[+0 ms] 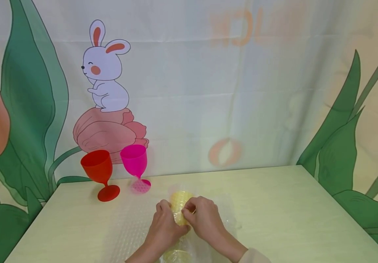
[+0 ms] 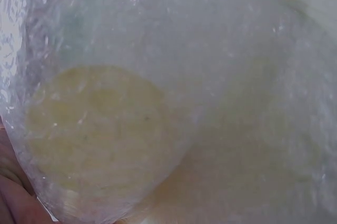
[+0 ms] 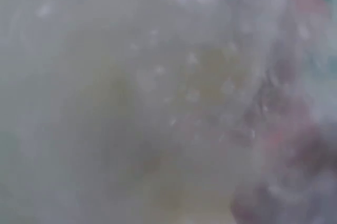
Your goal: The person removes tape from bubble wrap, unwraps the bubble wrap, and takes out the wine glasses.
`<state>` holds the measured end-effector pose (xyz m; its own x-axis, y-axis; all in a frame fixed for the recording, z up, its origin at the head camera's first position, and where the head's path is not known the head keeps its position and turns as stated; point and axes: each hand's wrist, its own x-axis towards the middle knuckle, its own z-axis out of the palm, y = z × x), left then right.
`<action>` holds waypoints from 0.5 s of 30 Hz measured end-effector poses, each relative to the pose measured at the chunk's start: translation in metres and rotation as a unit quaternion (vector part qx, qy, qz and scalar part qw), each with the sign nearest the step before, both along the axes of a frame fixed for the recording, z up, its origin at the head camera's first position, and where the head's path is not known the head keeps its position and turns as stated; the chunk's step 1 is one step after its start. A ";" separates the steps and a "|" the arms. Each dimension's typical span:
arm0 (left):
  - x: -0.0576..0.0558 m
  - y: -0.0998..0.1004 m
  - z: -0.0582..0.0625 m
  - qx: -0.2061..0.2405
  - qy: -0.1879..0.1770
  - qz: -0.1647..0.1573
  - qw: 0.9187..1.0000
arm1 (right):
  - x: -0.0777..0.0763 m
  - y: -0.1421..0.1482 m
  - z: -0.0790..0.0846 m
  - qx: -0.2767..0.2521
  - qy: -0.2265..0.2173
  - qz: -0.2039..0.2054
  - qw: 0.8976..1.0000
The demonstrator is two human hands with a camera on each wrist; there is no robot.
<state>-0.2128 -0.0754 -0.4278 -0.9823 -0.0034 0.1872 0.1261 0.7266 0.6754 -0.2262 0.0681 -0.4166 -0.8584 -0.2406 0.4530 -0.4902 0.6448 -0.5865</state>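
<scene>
A yellow goblet lies rolled in clear bubble wrap, its bowl away from me and its round foot towards me. My left hand grips the wrapped goblet from the left, thumb across its near part. On the other side my right hand pinches the wrap between thumb and forefinger beside the bowl. Through the film the left wrist view shows the foot as a pale yellow disc. Blurred film fills most of the right wrist view.
At the back left of the pale table stand a red goblet and a pink goblet. A loose corner of bubble wrap overlaps the pink goblet's foot. Behind the table hangs a printed curtain with a rabbit and tulips.
</scene>
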 end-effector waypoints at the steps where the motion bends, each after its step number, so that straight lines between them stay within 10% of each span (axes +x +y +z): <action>1: 0.000 0.000 0.000 0.000 0.000 0.000 1.000 | 0.000 0.000 0.000 -0.008 -0.006 0.001 1.000; 15: 0.001 -0.001 0.002 0.012 -0.012 0.008 1.000 | -0.003 0.003 -0.001 -0.096 -0.063 -0.004 0.993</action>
<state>-0.2120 -0.0766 -0.4262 -0.9863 -0.0225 0.1631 0.0987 0.7122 0.6950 -0.2292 0.0715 -0.4177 -0.9127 -0.1536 0.3788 -0.4007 0.5187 -0.7552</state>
